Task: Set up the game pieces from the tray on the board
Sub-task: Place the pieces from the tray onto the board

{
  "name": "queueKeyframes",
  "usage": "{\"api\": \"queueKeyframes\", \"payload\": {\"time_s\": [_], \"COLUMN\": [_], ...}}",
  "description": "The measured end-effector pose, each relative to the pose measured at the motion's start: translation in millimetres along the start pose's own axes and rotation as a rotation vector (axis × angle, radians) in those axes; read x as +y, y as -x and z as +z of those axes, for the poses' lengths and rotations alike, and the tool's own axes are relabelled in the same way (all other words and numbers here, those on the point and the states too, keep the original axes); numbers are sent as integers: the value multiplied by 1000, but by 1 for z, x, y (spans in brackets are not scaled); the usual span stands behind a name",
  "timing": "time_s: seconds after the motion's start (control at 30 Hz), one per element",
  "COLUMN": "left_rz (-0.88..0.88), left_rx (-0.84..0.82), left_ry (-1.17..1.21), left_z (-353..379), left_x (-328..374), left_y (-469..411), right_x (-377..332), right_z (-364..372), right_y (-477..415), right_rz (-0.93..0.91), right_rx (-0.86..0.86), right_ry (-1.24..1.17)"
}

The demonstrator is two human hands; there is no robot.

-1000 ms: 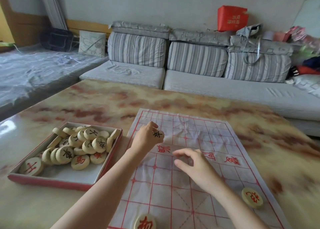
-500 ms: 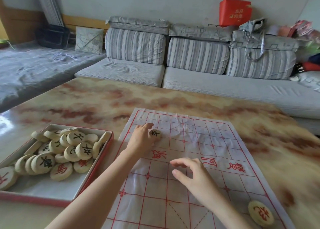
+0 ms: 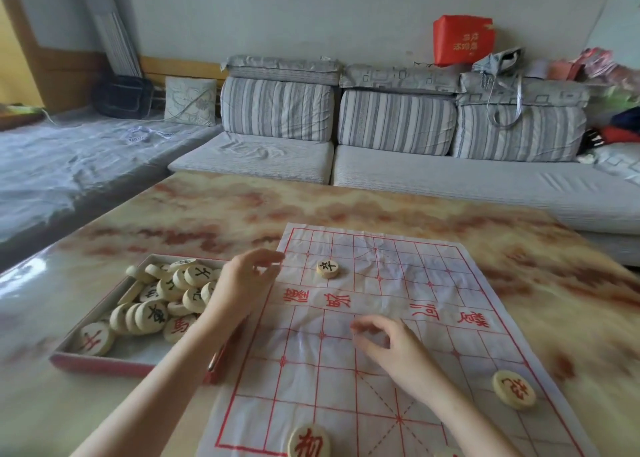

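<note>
Left hand [image 3: 242, 282] released piece [image 3: 327, 269], flat, character upward, on board [image 3: 311, 373]

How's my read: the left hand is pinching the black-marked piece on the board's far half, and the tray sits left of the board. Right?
Not quite. The head view shows the left hand holding nothing, fingers loosely open; the black-marked piece lies free on the far half of the board, apart from the hand. The tray does sit left of the board.
</note>
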State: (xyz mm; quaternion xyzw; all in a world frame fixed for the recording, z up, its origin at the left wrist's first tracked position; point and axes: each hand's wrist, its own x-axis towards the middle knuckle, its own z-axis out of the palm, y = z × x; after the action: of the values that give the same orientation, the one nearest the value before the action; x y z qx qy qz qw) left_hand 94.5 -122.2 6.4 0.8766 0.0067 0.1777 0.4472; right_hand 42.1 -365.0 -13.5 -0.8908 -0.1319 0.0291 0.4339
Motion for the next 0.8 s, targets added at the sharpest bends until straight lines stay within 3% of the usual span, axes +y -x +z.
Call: {"api": "queueKeyframes", "payload": {"time_s": [0.2, 0.5, 0.6, 0.8], "left_rz": [42, 103, 107, 38], "left_rx": [-14, -15, 20, 165], "left_ry": [-327, -580, -551, -248], "left_z": [-49, -50, -50, -64], "left_x": [-38, -62, -62, -59], "left_y": [14, 22, 21, 37], "right_x": [-12, -29, -32, -53], "right_z": [17, 30, 36, 64], "right_y": [15, 23, 20, -19], "right_rz": [-1, -45, -63, -142], "right_rx": [-41, -56, -60, -74], "right_ry": [-3, 37, 42, 3]}}
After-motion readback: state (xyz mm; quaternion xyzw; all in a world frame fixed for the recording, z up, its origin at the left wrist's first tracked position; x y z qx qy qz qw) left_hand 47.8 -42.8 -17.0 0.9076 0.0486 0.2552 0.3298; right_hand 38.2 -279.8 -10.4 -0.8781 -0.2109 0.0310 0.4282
